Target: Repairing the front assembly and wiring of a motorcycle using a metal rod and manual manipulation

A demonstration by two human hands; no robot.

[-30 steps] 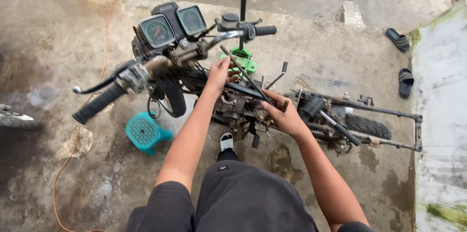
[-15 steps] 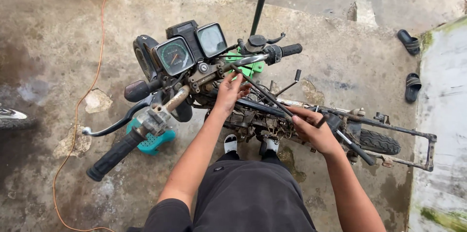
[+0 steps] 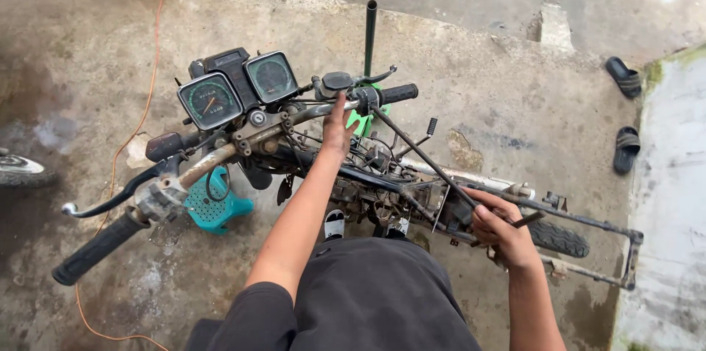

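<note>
Left hand reaches forward with fingers stretched up against the handlebar of a stripped motorcycle, touching the bar just left of the right-side switch housing; the fingers look extended rather than wrapped, so it presses on the bar more than it grips it. Right hand is closed around a dark frame tube low on the machine's rear part, thumb over the top.

A teal perforated plastic basket sits on the ground under the left end of the handlebar; what it holds cannot be made out.

The ground is a worn, stained concrete slab, damp in patches, outdoors, with a raised pale ledge along the right edge. An orange cord trails across the slab on the left. Two dark sandals lie near the ledge, and part of a tyre shows at the left border.

The motorcycle stands between the person's legs, its long axis running from the twin gauges at upper left to the rear wheel and bare rear frame at lower right. The handlebar crosses that axis, its left grip pointing to the lower left and its right grip to the upper right. A dark pipe rises upright just beyond the right grip.
</note>
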